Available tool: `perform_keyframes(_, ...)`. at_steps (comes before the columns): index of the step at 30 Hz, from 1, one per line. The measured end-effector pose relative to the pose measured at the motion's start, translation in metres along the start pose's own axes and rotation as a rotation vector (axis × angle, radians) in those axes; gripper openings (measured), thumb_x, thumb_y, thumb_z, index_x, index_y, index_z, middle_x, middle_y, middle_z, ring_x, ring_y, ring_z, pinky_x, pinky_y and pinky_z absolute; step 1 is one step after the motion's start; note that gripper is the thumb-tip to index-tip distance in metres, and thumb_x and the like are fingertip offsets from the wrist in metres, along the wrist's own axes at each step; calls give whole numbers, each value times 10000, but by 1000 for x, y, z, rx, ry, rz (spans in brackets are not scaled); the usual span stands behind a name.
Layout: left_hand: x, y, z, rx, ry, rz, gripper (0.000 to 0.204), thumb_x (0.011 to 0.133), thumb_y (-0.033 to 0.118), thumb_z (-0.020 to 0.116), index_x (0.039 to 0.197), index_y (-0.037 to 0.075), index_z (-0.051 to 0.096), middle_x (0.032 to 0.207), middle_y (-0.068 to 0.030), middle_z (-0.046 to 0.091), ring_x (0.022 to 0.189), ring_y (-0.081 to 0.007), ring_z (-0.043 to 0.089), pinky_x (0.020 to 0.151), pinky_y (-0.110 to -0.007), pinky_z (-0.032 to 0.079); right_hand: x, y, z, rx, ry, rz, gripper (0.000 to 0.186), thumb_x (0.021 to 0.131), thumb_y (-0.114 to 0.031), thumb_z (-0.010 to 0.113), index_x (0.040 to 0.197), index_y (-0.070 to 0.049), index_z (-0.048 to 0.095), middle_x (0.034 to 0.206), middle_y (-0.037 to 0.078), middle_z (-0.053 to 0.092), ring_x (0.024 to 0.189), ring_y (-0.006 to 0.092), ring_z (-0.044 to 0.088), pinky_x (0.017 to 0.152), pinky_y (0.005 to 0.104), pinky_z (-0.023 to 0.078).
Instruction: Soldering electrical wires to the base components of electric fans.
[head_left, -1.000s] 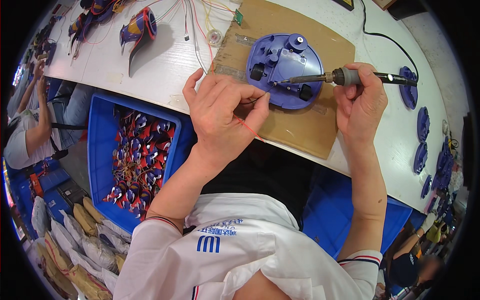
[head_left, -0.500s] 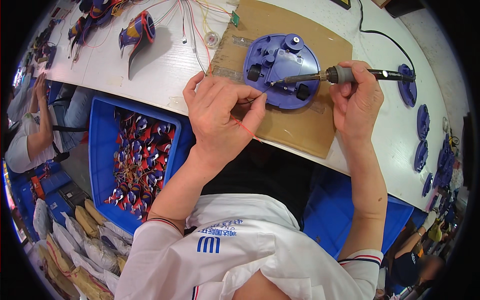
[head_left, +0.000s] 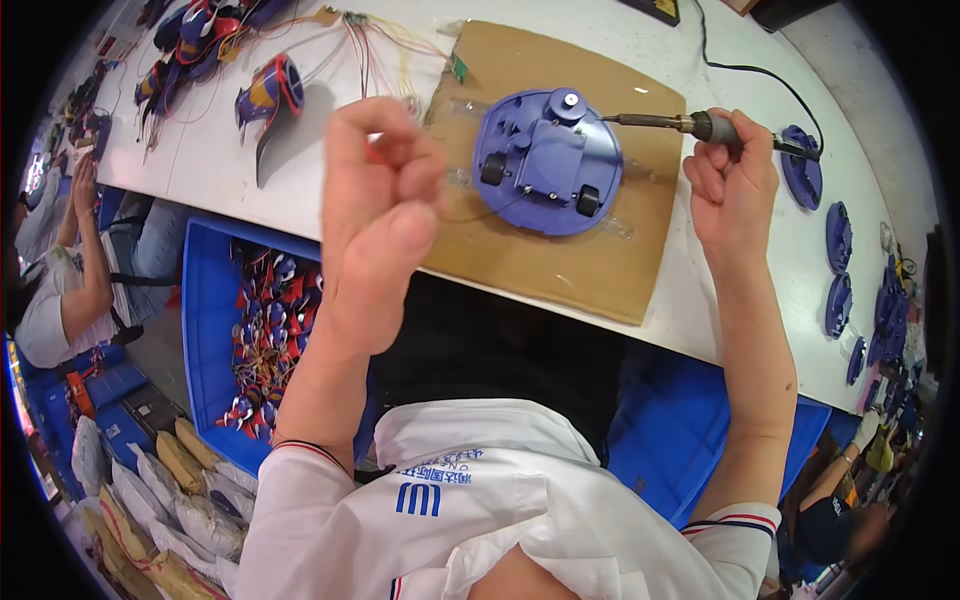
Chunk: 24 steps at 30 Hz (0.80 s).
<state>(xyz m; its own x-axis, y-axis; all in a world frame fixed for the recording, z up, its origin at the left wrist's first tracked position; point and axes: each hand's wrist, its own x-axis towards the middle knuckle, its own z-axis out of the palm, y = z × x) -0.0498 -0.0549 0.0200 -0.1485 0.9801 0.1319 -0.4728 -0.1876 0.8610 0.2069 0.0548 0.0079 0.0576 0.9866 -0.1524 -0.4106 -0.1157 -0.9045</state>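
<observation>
A blue plastic housing (head_left: 552, 155) with two black wheels lies on cardboard (head_left: 610, 280); a thin dark wire runs from its lower part toward the left. My left hand (head_left: 375, 230) is raised left of it, fingers curled and blurred, with something red behind or among them; whether it holds anything is unclear. My right hand (head_left: 730, 190) grips a soldering iron (head_left: 712, 126), whose tip points left at the upper right of the housing.
Coloured shells (head_left: 268, 95) with wires and a circuit board (head_left: 457, 67) sit at back left. Blue parts (head_left: 838, 235) line the right. Blue bins (head_left: 200, 330) are below the table edge. Co-workers (head_left: 65, 300) are at far left and lower right (head_left: 830, 520).
My left hand has lifted away from the housing toward the left and turned. My right hand and the iron have shifted right, the tip rising to the housing's upper right.
</observation>
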Motion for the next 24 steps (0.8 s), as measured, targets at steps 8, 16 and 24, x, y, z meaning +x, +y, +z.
perform_keyframes(8,37,-23,40,721,-7,181,90,855,51,566,867,9,645,695,-27,515,557,-89,402,518,-210,356,-2,12,0,48,47,17,226,907,-218,530,914,-7,608,569,-9,426,400,49,255,392,188,207)
perform_keyframes(16,37,-38,36,926,19,267,75,742,-33,663,793,18,682,679,-8,527,557,-71,400,488,-190,323,-2,17,2,36,73,50,214,910,-208,524,911,-10,605,566,-5,419,399,49,253,392,186,213)
perform_keyframes(24,37,-46,35,1101,7,410,119,633,-50,705,696,44,670,591,19,499,553,-97,410,483,-220,335,-2,18,2,45,50,36,203,914,-192,516,913,-10,605,565,-3,418,397,49,258,386,185,222)
